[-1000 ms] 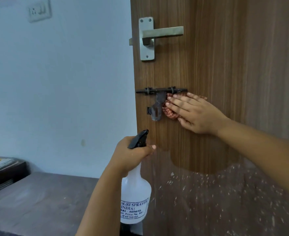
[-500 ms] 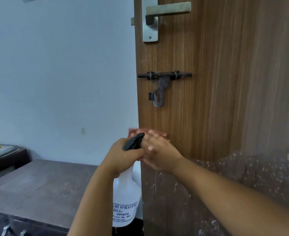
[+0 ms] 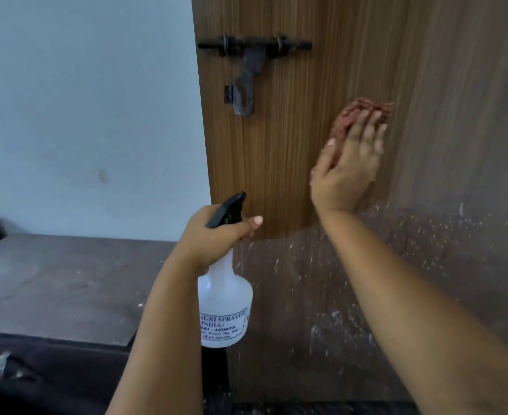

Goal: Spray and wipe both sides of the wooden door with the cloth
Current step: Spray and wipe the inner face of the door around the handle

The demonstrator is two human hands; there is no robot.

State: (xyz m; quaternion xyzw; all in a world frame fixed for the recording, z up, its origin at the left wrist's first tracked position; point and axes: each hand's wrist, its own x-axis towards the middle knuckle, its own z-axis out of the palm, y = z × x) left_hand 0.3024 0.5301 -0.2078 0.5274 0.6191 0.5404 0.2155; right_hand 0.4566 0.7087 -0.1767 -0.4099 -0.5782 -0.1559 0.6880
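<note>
The wooden door (image 3: 282, 163) fills the right half of the view. Its upper part is clean brown; its lower part is dull and speckled with white droplets. My right hand (image 3: 347, 169) lies flat with straight fingers, pressing a reddish cloth (image 3: 357, 112) against the door to the right of the latch. My left hand (image 3: 217, 235) grips the neck of a white spray bottle (image 3: 224, 304) with a black trigger head, held just in front of the door's edge.
A black sliding bolt with a hanging hasp (image 3: 248, 76) is fixed near the door's left edge. A pale wall (image 3: 82, 115) stands to the left. Below it runs a dark table top (image 3: 67, 286).
My right hand has swept with the cloth from the bolt down to the door's edge near the bottle, then up and to the right. The view has tilted down; the door handle is out of sight.
</note>
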